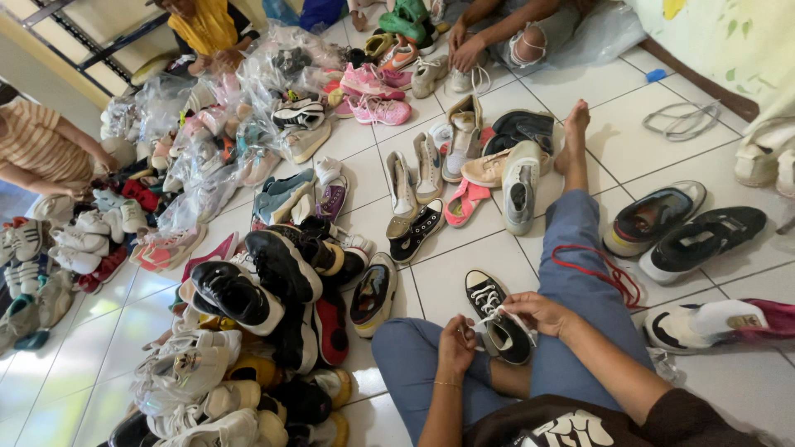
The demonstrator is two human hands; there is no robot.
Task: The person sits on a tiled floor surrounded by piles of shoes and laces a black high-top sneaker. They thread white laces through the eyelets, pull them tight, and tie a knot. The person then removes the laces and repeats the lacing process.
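Note:
I sit on a white tiled floor in blue jeans. A black canvas sneaker [495,319] with white laces lies between my legs. My left hand [456,343] pinches a lace end at the shoe's left side. My right hand [537,312] grips the white lace [505,317] on the shoe's right side, pulled taut across the top. A red lace [598,266] lies draped over my right leg.
A large heap of shoes [248,314] fills the floor to my left. Loose pairs [464,165] lie ahead, and black sneakers [683,232] sit at the right. Other people sit at the far side and at the left among bagged shoes [207,124].

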